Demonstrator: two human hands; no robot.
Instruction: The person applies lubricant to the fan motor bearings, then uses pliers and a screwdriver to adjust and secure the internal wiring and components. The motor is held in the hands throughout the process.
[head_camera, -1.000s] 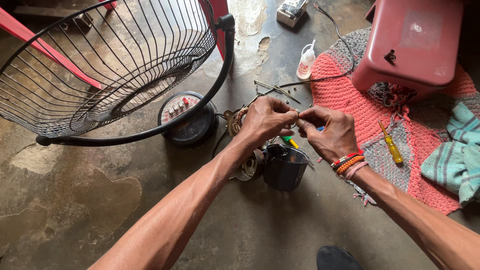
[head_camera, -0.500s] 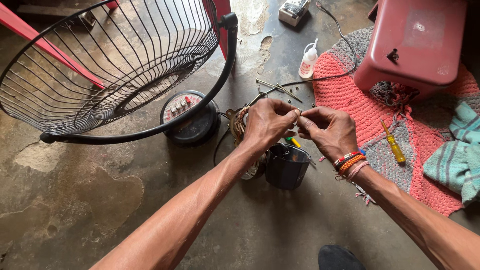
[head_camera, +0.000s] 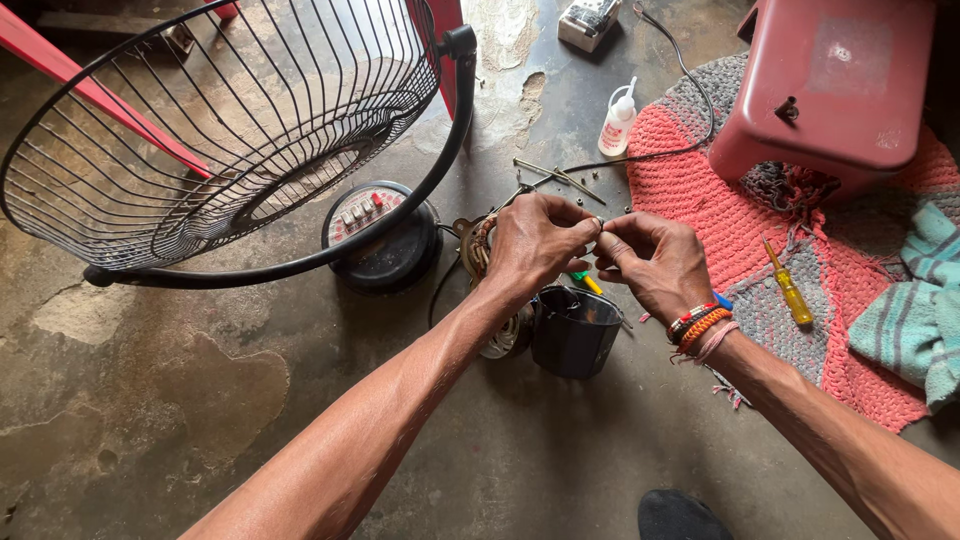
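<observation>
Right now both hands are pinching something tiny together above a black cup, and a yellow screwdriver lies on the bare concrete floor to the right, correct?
Not quite. In the head view the yellow screwdriver lies on the pink and grey woven mat, not on bare concrete. The rest holds: left hand and right hand meet fingertip to fingertip above the black cup.

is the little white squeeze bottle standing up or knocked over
Upright. The white squeeze bottle stands on its base on the concrete floor, nozzle pointing up, beside the edge of the pink woven mat.
</observation>
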